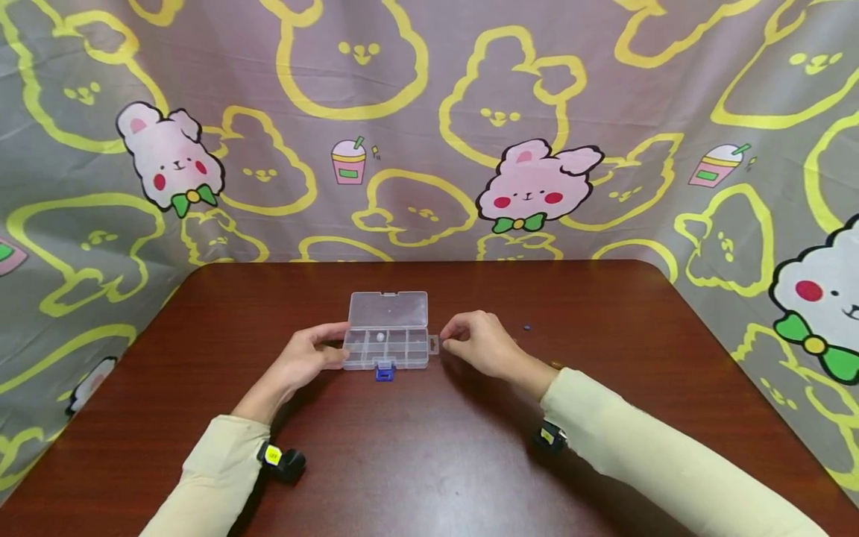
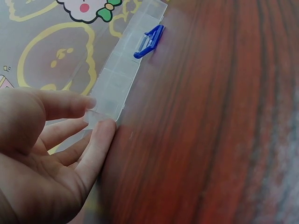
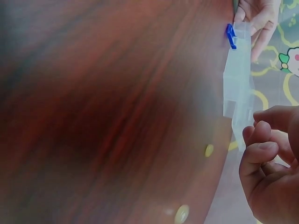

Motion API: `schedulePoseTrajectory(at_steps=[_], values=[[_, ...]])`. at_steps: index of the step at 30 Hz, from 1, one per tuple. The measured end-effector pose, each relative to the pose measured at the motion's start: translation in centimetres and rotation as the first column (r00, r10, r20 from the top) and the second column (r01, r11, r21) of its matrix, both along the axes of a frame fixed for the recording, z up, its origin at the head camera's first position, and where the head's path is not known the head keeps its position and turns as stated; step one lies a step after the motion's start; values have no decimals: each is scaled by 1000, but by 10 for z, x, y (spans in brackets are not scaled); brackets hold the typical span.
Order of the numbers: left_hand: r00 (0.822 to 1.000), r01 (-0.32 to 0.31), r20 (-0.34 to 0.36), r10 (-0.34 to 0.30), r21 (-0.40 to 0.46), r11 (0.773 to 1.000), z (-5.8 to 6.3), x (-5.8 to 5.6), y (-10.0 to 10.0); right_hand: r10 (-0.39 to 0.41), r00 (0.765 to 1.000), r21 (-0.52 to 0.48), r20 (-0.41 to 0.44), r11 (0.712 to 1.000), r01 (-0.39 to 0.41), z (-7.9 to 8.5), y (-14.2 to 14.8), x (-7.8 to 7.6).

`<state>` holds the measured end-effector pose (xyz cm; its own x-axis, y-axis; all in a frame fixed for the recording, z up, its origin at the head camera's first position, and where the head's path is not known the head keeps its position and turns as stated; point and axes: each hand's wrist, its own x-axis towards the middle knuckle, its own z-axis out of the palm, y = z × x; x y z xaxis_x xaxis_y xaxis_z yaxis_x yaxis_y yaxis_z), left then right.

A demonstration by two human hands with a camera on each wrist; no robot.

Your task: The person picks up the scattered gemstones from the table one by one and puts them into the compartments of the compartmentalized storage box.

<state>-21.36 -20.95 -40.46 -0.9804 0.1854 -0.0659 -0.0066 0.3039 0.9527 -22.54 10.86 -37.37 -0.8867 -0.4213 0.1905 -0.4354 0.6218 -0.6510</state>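
A clear plastic compartment box (image 1: 385, 360) lies on the table with its lid (image 1: 389, 309) raised at the back and a blue latch (image 1: 385, 374) at the front. One small white ball (image 1: 380, 337) sits in a back-row compartment. At the box's left end my left hand (image 2: 51, 149) grips the side between thumb and fingers. My right hand (image 1: 479, 343) is at the other end, its bent thumb and fingertips right by the hanging tab (image 1: 433, 344). I cannot tell whether those fingertips pinch anything.
Two small round yellow pieces, one nearer (image 3: 182, 214) and one farther (image 3: 209, 150), lie on the brown table (image 1: 416, 462) by my right hand. Beyond that hand is a tiny blue piece (image 1: 526, 327). A patterned curtain (image 1: 416, 134) hangs behind the table.
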Motion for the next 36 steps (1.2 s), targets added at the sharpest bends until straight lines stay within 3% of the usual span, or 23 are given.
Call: schedulePoseTrajectory(at_steps=[22,36], values=[[1000,13,11,-13,-2,1000,1,-1,0,-72,987,-52,146,995,80,-1,80,9],[1000,3,22,-3,-10,1000,2,0,1,-129,981,11,147,992,128,-6,130,15]])
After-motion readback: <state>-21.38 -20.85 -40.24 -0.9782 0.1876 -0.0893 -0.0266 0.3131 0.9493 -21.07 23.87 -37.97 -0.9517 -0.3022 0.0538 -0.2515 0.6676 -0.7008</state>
